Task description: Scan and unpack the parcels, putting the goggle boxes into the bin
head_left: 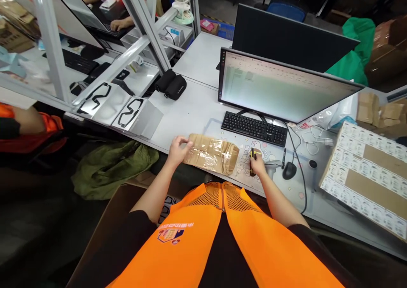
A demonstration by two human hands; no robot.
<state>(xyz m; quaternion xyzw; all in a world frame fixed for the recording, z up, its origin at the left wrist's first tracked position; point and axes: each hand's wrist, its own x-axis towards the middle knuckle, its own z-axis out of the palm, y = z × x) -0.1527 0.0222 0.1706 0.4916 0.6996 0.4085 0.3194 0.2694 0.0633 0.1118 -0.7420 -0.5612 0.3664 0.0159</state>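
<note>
A brown parcel (212, 153) wrapped in clear tape lies flat at the near edge of the grey desk (190, 105). My left hand (178, 149) grips the parcel's left end with fingers curled over it. My right hand (257, 164) is closed round a small yellow-and-black tool (252, 154), just right of the parcel, over a printed desk mat (254, 169).
Behind the parcel are a black keyboard (254, 129) and a lit monitor (282, 86). A mouse (289, 170) lies to the right, then a large carton (369, 177) covered with labels. A green cloth (111, 165) hangs left. Other people work at the left and far left.
</note>
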